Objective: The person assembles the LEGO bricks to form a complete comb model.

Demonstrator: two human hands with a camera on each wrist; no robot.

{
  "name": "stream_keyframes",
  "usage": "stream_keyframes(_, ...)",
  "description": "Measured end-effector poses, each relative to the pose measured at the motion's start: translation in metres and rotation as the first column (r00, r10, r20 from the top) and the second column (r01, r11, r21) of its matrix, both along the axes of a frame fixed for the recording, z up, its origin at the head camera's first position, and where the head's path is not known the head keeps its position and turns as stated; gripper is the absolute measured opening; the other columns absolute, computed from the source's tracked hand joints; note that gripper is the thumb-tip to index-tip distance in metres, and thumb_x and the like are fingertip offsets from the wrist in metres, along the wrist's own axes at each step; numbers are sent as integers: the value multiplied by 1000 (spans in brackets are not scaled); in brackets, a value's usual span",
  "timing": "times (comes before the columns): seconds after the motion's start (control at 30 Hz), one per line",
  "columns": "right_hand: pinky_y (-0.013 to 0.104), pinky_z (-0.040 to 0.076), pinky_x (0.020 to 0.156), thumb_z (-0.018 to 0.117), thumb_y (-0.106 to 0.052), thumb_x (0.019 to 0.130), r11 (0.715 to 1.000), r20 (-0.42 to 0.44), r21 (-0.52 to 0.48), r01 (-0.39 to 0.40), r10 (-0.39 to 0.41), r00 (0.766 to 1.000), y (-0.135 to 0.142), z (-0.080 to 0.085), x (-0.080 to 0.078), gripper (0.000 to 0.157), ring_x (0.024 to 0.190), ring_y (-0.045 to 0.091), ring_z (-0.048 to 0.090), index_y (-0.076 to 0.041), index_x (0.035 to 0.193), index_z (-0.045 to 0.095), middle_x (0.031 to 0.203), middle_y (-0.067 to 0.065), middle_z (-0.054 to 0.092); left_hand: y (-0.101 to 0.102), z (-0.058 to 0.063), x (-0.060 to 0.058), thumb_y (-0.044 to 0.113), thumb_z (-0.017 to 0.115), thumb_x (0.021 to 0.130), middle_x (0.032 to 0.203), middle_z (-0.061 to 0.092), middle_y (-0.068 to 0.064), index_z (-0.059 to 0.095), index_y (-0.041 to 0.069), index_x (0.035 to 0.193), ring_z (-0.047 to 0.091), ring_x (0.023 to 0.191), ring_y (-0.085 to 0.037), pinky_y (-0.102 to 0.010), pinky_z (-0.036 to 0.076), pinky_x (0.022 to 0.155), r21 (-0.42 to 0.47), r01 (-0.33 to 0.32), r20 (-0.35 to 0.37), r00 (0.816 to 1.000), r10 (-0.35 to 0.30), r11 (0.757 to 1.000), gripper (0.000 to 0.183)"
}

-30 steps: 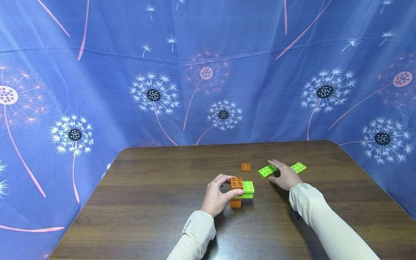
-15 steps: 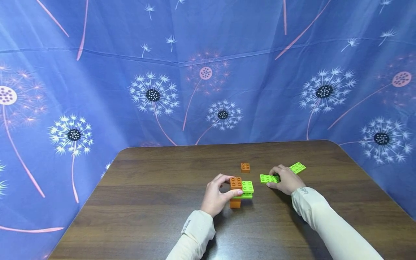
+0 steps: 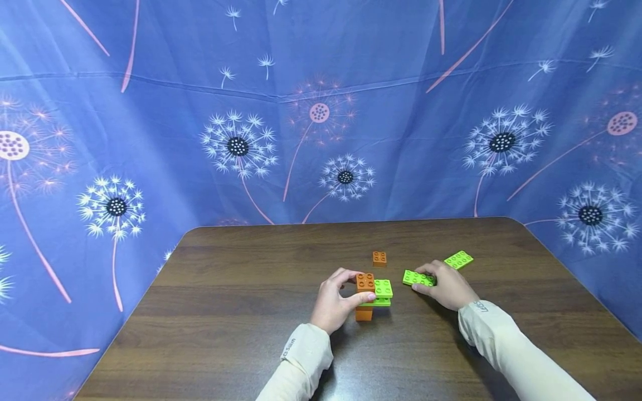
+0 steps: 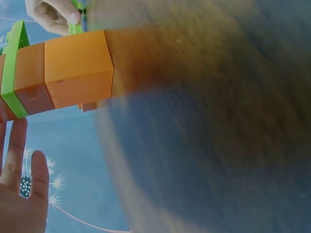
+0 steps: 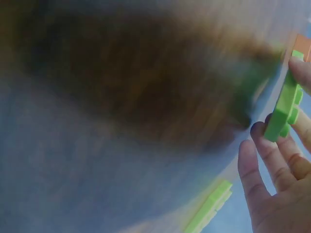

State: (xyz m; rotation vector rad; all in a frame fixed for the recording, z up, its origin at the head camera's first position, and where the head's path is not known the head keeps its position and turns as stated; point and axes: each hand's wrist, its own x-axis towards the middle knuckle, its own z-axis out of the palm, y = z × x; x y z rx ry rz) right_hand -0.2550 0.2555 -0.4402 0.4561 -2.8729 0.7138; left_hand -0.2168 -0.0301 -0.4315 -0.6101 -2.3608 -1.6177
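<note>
Because the stack (image 3: 380,288) juts sideways, the left hand (image 3: 334,302) grips it, seemingly for balance, well inside the far edge of the table (image 3: 225,289). Nearer the far right corner, the right hand (image 3: 450,287) pinches a green block (image 3: 417,278).

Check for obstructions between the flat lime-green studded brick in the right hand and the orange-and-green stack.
Nothing visible blocks it: only brown wood-grain tabletop separates that green brick from the stack. The small square orange brick lies farther back, off that line.
</note>
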Motion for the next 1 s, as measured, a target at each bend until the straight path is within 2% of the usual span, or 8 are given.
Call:
stream_keyframes(0.13,59,48,91,82,-26,86,999,-29,-32,-32,32,999,-3,3,7,36,107,43,63,-2,111,73,109,13,67,0,-1,0,21,88,80,100,69,-2,74,7,111,65,100,-33,-44,53,87,-6,0,-1,1000,0,1000,36)
stream_keyframes(0.27,56,49,91,79,-28,89,996,-3,-72,-44,44,999,-8,11,13,38,108,38,63,-2,116,72,113,12,68,-1,0,0,20,88,80,99,69,-2,75,7,111,66,100,-31,-39,53,87,-8,0,-4,1000,0,1000,36)
stream_keyframes(0.4,45,50,82,78,-29,91,992,16,-110,-61,63,998,-15,25,19,40,95,24,62,-3,120,71,112,8,68,-1,1,1,20,88,80,99,69,-1,75,8,111,66,99,-24,-35,52,87,-17,-6,3,1000,6,1000,36)
stream_keyframes(0.57,30,45,66,77,-28,92,980,-12,-172,-99,98,995,-24,44,28,41,74,11,50,-6,126,70,108,2,66,0,1,1,20,87,81,100,69,-1,74,8,112,66,99,-23,-35,53,88,-13,-4,12,1000,4,1000,36)
stream_keyframes(0.77,26,42,61,77,-28,92,965,-58,-221,-144,134,989,-39,64,39,40,70,11,47,-12,128,70,105,-5,63,-1,2,1,20,87,81,101,69,-1,74,8,112,66,101,-26,-37,53,89,-8,2,15,1000,-1,1000,36)
stream_keyframes(1.0,25,44,61,76,-25,93,945,-107,-222,-240,221,969,-55,80,46,37,69,9,50,-16,128,70,108,-8,65,-1,-1,-2,21,86,83,102,69,-2,74,7,113,65,100,-20,-40,53,89,-21,12,-8,1000,-13,1000,35)
